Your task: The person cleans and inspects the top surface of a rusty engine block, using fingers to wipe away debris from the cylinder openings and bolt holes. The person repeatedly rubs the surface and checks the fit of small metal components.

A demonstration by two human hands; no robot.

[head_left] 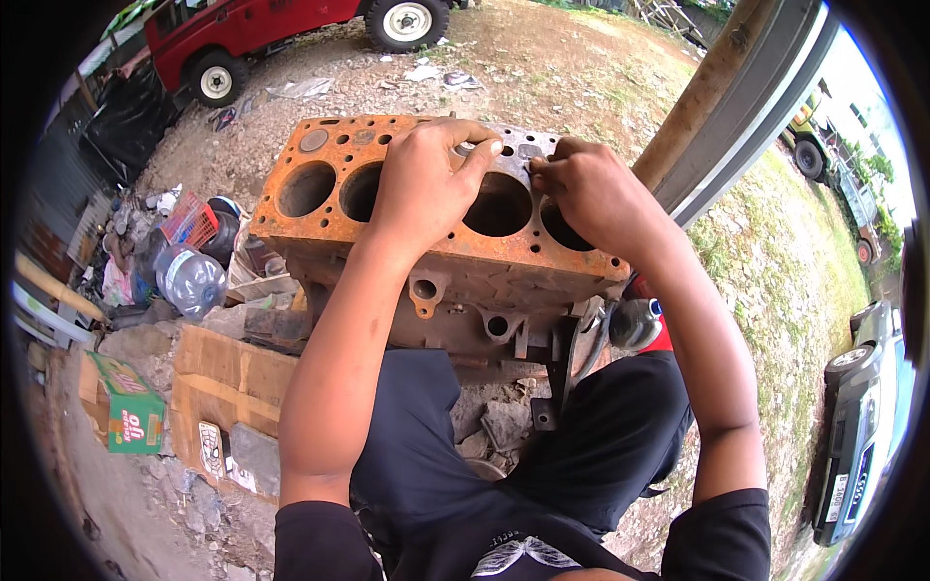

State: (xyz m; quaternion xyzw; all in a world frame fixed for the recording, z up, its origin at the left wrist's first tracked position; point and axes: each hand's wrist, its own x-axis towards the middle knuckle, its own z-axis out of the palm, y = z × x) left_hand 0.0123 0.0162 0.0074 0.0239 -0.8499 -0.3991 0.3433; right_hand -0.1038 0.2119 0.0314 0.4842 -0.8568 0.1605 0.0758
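Observation:
A rusty orange engine block point(281, 237) stands before me, its flat top face with large round cylinder bores turned up toward me. Part of the far edge between my hands is bare grey metal point(518, 138), unlike the rust around it. My left hand point(426, 179) rests over the middle of the top face, thumb and fingers drawn together at the far edge. Closer to the right end, my right hand point(596, 189) is closed, its fingertips bent down by the grey patch. Whatever either hand pinches is too small or hidden to name.
A post point(712, 107) rises just beyond my right hand. Cardboard point(228, 387), a green box point(136, 426), a large clear plastic bottle point(192, 281) and a red crate point(190, 223) lie at left. A red vehicle point(262, 34) stands far off; a grey car point(867, 407) is at right.

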